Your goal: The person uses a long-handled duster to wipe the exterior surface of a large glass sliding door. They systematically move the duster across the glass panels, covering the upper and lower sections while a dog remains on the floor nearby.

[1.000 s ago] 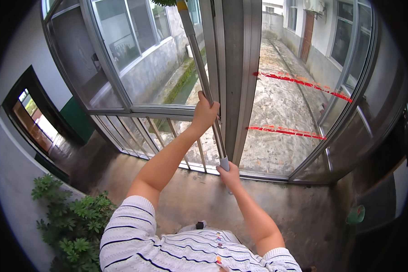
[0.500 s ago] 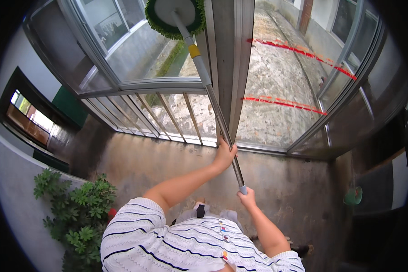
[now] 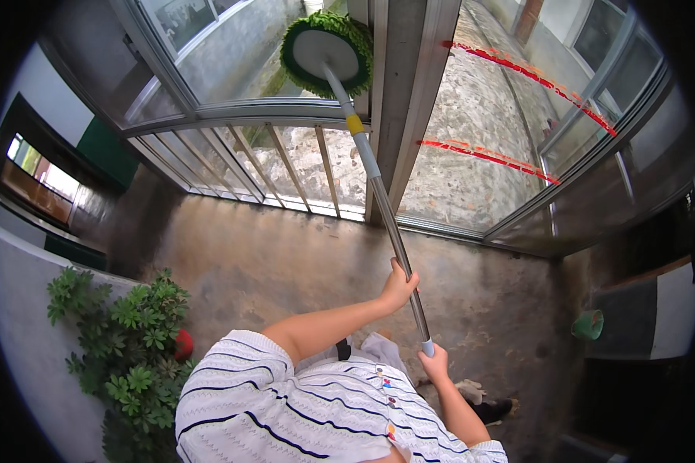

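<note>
1. Mop [image 3: 378,185]: a long, thin metal pole with a round head, slanting from the lower right up to the upper left.
2. Head [image 3: 328,52]: a white disc ringed with shaggy green fibres, pressed flat against the window glass [image 3: 232,46] beside the grey frame post.
3. Pole: silver-grey, with a yellow band just below the head and a pale blue cap at its lower end.
4. Grip: left hand [image 3: 398,287] wraps the pole above the end; right hand [image 3: 437,363] holds the capped end.

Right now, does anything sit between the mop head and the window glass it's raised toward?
Nothing visible does. The green round mop head sits against the upper window pane, beside the metal frame post; both hands grip the pole.
</note>
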The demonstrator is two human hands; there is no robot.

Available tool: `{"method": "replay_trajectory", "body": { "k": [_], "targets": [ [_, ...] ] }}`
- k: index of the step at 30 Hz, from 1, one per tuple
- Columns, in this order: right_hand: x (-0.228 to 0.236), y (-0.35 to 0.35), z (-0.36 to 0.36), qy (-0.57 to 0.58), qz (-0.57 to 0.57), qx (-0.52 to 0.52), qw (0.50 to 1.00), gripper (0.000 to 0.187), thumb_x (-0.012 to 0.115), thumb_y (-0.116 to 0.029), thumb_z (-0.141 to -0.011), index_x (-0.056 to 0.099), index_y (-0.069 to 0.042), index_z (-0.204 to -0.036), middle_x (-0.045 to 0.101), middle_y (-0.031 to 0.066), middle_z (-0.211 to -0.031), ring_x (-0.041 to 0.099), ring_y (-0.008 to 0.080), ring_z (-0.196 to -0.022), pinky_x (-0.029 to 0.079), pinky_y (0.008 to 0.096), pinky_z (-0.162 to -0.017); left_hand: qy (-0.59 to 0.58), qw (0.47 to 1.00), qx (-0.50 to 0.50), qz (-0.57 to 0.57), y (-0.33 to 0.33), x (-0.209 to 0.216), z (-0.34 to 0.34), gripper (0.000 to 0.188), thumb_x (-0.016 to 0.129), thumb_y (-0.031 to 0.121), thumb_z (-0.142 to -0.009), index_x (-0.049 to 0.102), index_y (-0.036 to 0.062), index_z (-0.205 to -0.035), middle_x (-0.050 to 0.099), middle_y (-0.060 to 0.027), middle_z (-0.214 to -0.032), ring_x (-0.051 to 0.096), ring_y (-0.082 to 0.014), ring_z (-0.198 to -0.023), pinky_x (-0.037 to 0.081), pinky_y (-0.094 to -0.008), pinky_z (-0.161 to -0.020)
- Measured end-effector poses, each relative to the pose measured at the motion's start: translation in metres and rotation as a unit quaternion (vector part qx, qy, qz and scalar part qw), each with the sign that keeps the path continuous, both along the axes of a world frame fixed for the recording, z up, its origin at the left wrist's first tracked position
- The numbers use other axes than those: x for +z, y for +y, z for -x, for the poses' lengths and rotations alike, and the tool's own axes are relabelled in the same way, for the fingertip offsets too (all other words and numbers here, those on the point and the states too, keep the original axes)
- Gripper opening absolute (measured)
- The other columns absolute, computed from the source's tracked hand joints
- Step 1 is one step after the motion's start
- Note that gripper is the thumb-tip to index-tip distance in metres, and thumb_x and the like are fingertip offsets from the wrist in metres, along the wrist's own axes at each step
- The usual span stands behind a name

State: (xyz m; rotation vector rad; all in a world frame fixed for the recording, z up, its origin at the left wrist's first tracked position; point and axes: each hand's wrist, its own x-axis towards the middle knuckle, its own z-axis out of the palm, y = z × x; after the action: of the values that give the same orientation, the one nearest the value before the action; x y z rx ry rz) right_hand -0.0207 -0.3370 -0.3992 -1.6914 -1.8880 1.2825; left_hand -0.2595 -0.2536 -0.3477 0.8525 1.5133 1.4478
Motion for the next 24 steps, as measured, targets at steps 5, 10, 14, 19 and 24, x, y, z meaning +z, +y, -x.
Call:
{"method": "replay_trajectory", "body": {
  "k": [5,10,14,19,24],
  "targets": [
    [0.017,-0.016,0.011,-0.048,-0.024,-0.003,0.999,0.024,0.068,-0.022,-0.069,0.063,0.001,-0.077,0.061,0.0147,-0.063,0.062,0.0217,-0.059,0.048,0.0353,-0.059,-0.045,0.999,-0.011,0.009,-0.013,-0.008,0.011,0.037,0.053,0.011,-0.089,0.022,-0.0016,-0.106,0.055,-0.0114,-0.070,0.064,-0.0226,-0.056,0.052,-0.0335,-0.048],
    [0.031,-0.009,0.041,-0.077,-0.043,0.004,0.996,0.026,0.067,-0.024,-0.068,0.064,-0.001,-0.079,0.063,0.0167,-0.067,0.064,0.0277,-0.064,0.049,0.0375,-0.062,-0.075,0.997,0.021,0.000,-0.013,-0.018,0.046,0.041,0.053,0.008,-0.086,0.021,-0.0029,-0.109,0.053,-0.0116,-0.072,0.064,-0.0234,-0.055,0.053,-0.0344,-0.048],
    [0.047,0.005,0.087,-0.127,-0.073,0.034,0.989,0.028,0.066,-0.026,-0.067,0.065,-0.002,-0.081,0.063,0.0184,-0.070,0.063,0.0345,-0.068,0.048,0.0407,-0.063,-0.091,0.992,0.082,-0.042,-0.007,-0.016,0.093,0.045,0.053,0.007,-0.085,0.019,-0.0024,-0.113,0.051,-0.0118,-0.073,0.063,-0.0244,-0.054,0.055,-0.0353,-0.047],
    [0.065,0.022,0.161,-0.111,-0.113,0.071,0.985,0.028,0.066,-0.027,-0.068,0.065,-0.002,-0.081,0.063,0.0201,-0.071,0.062,0.0371,-0.069,0.048,0.0431,-0.063,-0.128,0.985,0.112,-0.035,-0.011,0.009,0.182,0.041,0.051,0.003,-0.084,0.021,0.0009,-0.112,0.051,-0.0133,-0.074,0.061,-0.0248,-0.050,0.056,-0.0372,-0.045],
    [0.083,0.027,0.227,-0.110,-0.121,0.104,0.981,0.031,0.067,-0.031,-0.069,0.065,-0.002,-0.081,0.063,0.0201,-0.071,0.063,0.0374,-0.069,0.048,0.0440,-0.062,-0.165,0.975,0.142,-0.038,-0.016,0.011,0.257,0.040,0.050,0.000,-0.086,0.018,0.0056,-0.110,0.050,-0.0142,-0.072,0.060,-0.0273,-0.048,0.056,-0.0430,-0.042]
  ]
}}
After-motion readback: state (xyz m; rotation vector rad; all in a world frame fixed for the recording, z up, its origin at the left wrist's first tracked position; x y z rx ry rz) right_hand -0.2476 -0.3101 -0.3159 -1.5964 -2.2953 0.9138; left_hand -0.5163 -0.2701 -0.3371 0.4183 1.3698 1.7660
